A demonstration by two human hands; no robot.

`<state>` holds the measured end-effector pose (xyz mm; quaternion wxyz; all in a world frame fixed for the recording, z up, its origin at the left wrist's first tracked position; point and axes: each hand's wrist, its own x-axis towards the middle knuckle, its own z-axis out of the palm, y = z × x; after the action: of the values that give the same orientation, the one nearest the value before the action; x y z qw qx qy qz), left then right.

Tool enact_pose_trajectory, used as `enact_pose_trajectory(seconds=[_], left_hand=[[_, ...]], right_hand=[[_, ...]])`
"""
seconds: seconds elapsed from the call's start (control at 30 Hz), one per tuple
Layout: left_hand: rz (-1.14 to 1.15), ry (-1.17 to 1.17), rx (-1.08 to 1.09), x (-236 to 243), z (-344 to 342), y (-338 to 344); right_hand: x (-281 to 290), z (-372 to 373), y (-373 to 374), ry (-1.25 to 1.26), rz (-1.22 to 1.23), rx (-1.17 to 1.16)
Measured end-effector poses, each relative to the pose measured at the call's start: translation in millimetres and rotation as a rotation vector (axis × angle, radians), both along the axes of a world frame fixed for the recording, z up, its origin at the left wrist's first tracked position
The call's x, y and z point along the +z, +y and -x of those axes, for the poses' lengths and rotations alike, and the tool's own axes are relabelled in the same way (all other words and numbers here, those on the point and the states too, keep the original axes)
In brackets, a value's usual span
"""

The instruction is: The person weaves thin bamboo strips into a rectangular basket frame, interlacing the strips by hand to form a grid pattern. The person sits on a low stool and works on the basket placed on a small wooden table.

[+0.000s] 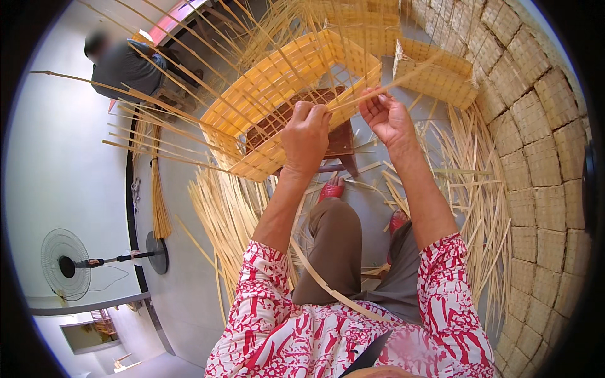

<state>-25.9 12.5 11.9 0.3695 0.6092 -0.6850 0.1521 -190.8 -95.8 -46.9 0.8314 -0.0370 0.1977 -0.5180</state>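
Note:
A half-woven bamboo basket (220, 123) rests in front of me on a dark brown wooden stool (340, 142). Long upright strips (183, 82) stick out from its walls, fanning to the left and away. Against the near wall's rim, my left hand (305, 138) is closed around a thin bamboo strip (403, 79). The strip slants up to the right past my right hand (387, 120), whose fingertips pinch it near the basket's right corner. The palm of that hand is turned partly up. Just where the strip enters the weave is hidden behind my left fingers.
Loose bamboo strips (479, 208) litter the floor right of my legs, with another pile (227, 205) on the left. Beyond stands another woven basket (441, 72). Stacked woven pieces (535, 157) line the right side. A fan (66, 264), a broom (157, 195) and a seated person (132, 69) are left.

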Motion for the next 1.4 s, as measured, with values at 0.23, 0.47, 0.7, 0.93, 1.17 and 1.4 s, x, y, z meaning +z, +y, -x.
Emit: enact_pose_trajectory(seconds=[0.23, 0.47, 0.7, 0.93, 1.17, 1.4], left_hand=[[-0.084, 0.307, -0.229, 4, -16, 0], [-0.120, 0.364, -0.315, 8, -21, -4], [-0.151, 0.391, -0.331, 4, -21, -4], [-0.183, 0.467, -0.330, 3, -22, -1], [-0.051, 0.627, -0.254, -5, -21, -11], [0.085, 0.198, 0.000, 0, 0, -26]], right_hand=[[26, -3, 8, 0.081, 0.632, 0.407], [70, -10, 40, 0.619, 1.165, 0.205], [42, -2, 18, 0.895, 0.987, -0.060], [59, -11, 25, 0.862, 0.944, -0.324], [45, -11, 28, 0.377, 0.378, -0.336], [43, -17, 47, 0.423, 0.414, -0.386]])
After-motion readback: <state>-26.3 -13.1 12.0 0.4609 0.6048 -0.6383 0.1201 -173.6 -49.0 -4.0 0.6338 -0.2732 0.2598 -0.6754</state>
